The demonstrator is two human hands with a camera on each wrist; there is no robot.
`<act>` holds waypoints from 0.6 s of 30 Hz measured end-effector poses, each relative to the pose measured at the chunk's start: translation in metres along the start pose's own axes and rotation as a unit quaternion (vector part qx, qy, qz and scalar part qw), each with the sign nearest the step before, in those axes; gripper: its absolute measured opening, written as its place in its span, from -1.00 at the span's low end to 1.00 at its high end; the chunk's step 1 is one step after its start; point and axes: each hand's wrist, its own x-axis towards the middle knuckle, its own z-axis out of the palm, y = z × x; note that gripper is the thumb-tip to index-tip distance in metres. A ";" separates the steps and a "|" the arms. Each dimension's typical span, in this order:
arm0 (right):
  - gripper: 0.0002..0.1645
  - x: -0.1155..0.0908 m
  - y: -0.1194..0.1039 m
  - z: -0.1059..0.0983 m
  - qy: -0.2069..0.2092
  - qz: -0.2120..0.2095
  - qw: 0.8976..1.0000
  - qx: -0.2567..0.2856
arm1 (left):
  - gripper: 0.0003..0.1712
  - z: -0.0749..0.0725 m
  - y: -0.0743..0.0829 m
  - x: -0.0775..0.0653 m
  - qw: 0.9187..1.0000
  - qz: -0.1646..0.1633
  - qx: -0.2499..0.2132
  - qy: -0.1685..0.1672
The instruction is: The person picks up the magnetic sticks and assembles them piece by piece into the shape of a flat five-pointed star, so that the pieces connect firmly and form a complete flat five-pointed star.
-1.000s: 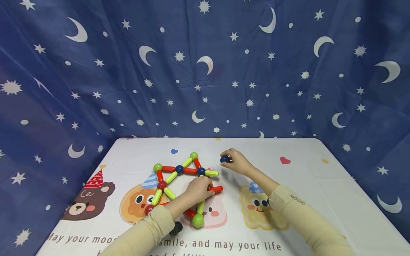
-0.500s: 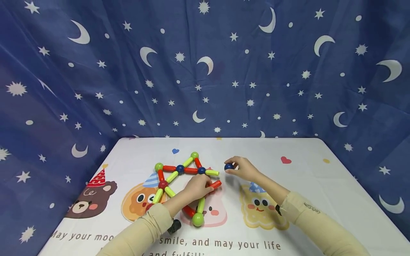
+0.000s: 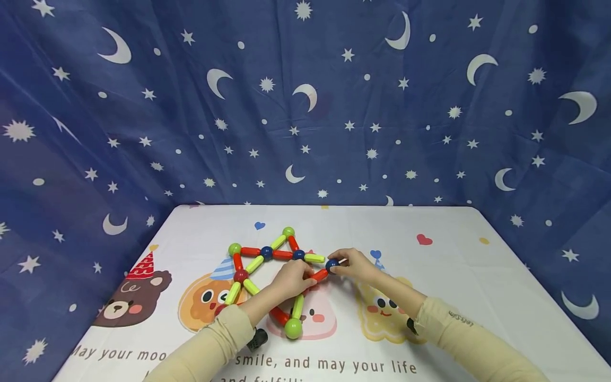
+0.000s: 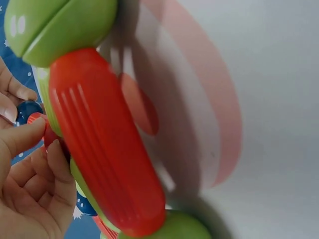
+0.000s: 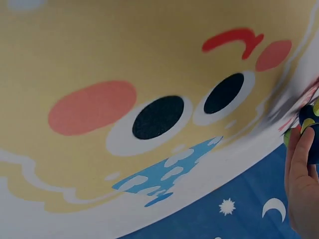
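Observation:
My left hand (image 3: 290, 279) pinches a red magnetic rod (image 3: 320, 275) over the right side of a flat frame of rods and balls. Between the fingertips of my right hand (image 3: 354, 265) is a dark blue ball (image 3: 331, 265), right at the free end of that red rod. Just above, a yellow-green rod (image 3: 314, 258) sticks out from another blue ball (image 3: 298, 255) of the frame and points toward the held ball. In the left wrist view, a different red rod (image 4: 104, 139) and a green ball (image 4: 65, 25) loom close. The right wrist view catches my right hand (image 5: 305, 189) at its edge.
The frame reaches left to a red ball (image 3: 241, 276) and a green ball (image 3: 234, 249); another green ball (image 3: 293, 328) is its near corner. My left forearm covers part of it. Beneath lies a white cloth (image 3: 458, 254) with printed characters. A blue star-patterned curtain (image 3: 334, 159) stands behind.
My right hand has brought the blue ball down to the red rod's end. The red rod, held by my left hand, has swung so its free end points up and right.

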 end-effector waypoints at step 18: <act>-0.65 -0.002 -0.002 0.008 0.039 0.006 0.999 -0.009 | -0.67 -0.015 0.003 0.040 0.990 0.004 0.130 -0.051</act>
